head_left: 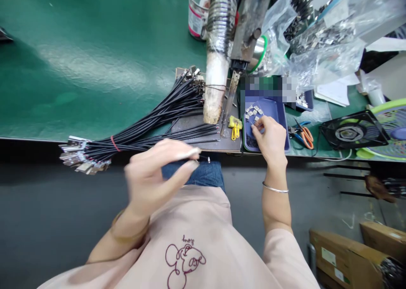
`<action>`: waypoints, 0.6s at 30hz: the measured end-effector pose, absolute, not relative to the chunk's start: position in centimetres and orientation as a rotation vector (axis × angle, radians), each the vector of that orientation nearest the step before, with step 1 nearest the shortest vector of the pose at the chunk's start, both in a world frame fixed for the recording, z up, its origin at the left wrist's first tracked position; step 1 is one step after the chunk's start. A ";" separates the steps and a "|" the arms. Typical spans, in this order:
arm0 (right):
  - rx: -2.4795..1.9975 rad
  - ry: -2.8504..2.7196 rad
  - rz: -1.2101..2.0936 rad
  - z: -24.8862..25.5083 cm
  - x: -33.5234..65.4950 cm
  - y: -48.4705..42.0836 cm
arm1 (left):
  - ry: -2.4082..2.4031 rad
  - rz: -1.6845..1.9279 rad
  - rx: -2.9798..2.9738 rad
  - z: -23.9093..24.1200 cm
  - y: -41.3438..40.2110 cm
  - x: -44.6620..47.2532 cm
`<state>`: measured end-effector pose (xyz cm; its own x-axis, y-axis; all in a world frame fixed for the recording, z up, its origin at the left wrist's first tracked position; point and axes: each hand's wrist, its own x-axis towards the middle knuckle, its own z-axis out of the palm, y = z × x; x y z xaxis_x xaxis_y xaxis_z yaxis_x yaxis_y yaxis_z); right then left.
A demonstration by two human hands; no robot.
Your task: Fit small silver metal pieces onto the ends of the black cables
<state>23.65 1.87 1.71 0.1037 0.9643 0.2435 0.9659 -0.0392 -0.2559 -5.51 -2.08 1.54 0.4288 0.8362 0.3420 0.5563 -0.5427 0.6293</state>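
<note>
My left hand hovers over my lap in front of the bench edge, thumb and fingers pinched on the end of a thin black cable with a small metal tip. My right hand reaches into a blue tray, its fingertips closed on one of several small metal clips lying in the tray's far left corner. A bundle of black cables, tied with a red band, lies across the bench edge with metal connectors hanging off on the left.
A foil-wrapped fume hose with a pale nozzle hangs above a dark work plate. A yellow clip, orange-handled pliers, a small fan, a tin can and plastic bags of metal parts crowd the green mat. Cardboard boxes sit on the floor.
</note>
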 end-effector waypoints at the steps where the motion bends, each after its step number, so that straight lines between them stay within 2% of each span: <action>1: -2.036 -1.892 0.017 1.7 23.8 2.0 | 1.196 0.892 2.265 1.0 -1.8 -5.1; 6: -1.948 -1.812 0.297 1.3 25.1 1.9 | 1.295 0.921 2.367 -1.4 0.2 -2.4; 9: -1.909 -1.735 0.399 1.1 25.6 1.3 | 1.140 1.053 2.329 -1.5 0.6 -2.1; 13: -1.923 -1.702 0.286 0.8 25.3 0.7 | 0.877 1.125 2.037 -0.4 0.4 -3.2; 18: -1.897 -1.610 0.143 0.1 24.7 0.5 | 0.822 0.882 1.556 0.5 0.1 -3.5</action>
<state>24.72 0.49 0.12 0.2442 0.9181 0.3121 0.8489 -0.0468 -0.5265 -3.49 0.11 0.50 0.4794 0.8711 0.1065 0.0444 -0.1453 0.9884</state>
